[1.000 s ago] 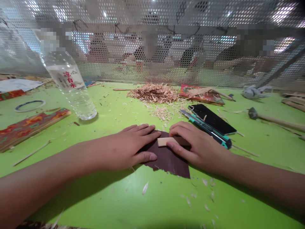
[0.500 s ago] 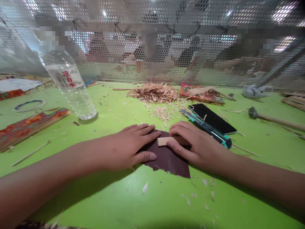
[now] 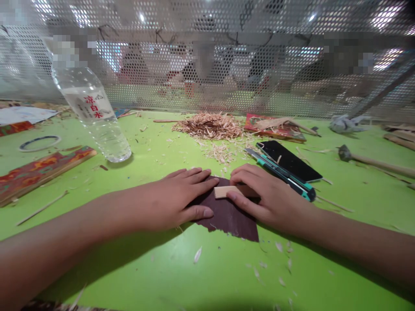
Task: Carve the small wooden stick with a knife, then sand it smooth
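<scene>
A torn piece of dark brown sandpaper (image 3: 238, 222) lies flat on the green table (image 3: 168, 272). My left hand (image 3: 186, 196) rests open on its left part, fingers spread and pressing it down. In my right hand (image 3: 262, 192) is a small pale wooden block (image 3: 221, 192), pinched between thumb and fingers and held flat against the sandpaper. The block's right end is hidden under my fingers. Just behind my right hand lie a teal and black utility knife (image 3: 280, 175) and a black phone (image 3: 290, 160).
A heap of wood shavings (image 3: 210, 126) sits farther back. On the left stands a water bottle (image 3: 95, 112), near a patterned red board (image 3: 45, 172) and a ring (image 3: 39, 143). A stick-handled tool (image 3: 372, 162) lies right. A perforated metal screen (image 3: 155, 65) closes off the back, people beyond it.
</scene>
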Demonstrator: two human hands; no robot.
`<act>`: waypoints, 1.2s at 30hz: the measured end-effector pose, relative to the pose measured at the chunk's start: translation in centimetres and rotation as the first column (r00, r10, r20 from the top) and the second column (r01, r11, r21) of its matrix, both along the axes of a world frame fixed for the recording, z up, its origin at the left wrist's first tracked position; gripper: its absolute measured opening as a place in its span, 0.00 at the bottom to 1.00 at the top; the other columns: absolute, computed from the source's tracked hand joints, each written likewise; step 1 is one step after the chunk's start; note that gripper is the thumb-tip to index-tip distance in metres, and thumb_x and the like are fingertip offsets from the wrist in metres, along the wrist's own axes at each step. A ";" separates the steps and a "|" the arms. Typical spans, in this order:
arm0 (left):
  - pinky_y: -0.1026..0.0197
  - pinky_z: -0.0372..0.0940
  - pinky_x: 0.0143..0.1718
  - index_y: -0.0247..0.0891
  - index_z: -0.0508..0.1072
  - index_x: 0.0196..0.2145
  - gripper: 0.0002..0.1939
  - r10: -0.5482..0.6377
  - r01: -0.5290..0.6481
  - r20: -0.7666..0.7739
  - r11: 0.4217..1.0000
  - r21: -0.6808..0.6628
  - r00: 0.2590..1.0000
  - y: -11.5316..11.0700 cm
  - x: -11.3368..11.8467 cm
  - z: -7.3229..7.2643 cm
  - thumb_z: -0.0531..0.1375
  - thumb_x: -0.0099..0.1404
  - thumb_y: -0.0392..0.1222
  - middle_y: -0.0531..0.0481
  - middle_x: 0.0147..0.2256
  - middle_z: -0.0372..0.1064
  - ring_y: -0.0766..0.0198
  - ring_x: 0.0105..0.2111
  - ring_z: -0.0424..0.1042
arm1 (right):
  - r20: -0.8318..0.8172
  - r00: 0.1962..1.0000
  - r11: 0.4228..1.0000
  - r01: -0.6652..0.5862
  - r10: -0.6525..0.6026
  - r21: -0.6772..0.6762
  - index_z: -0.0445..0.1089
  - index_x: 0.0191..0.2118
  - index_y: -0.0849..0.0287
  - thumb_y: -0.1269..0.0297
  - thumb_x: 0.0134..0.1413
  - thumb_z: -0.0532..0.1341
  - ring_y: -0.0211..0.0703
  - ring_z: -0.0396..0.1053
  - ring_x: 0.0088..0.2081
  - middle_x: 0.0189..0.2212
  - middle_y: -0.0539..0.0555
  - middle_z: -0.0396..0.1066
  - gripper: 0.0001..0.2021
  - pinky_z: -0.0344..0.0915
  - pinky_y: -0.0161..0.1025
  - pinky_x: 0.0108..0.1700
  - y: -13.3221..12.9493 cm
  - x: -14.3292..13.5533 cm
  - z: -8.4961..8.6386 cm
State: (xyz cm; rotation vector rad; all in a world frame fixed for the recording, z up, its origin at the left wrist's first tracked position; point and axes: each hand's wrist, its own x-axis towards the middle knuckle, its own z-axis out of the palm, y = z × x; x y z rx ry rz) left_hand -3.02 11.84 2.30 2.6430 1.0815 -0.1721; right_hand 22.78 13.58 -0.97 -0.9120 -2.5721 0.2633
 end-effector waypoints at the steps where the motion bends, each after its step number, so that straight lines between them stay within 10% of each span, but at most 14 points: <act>1: 0.48 0.42 0.70 0.38 0.48 0.74 0.35 -0.002 0.002 0.007 1.000 0.001 1.000 0.0 0.0 0.0 0.51 0.79 0.58 0.42 0.74 0.42 0.49 0.73 0.42 | 0.000 1.000 1.000 0.001 -0.001 0.000 0.65 0.44 0.58 0.59 0.71 0.55 0.53 0.68 0.46 0.44 0.60 0.71 0.08 0.66 0.51 0.50 0.0 0.0 0.0; 36: 0.47 0.42 0.70 0.38 0.48 0.74 0.35 -0.017 0.017 0.040 1.000 0.018 0.999 0.0 -0.3 -0.3 0.48 0.79 0.60 0.40 0.74 0.41 0.48 0.73 0.43 | -0.049 0.999 1.000 0.012 -0.013 -0.011 0.68 0.45 0.56 0.59 0.70 0.57 0.53 0.71 0.47 0.44 0.59 0.74 0.08 0.69 0.50 0.50 -0.2 -0.1 0.2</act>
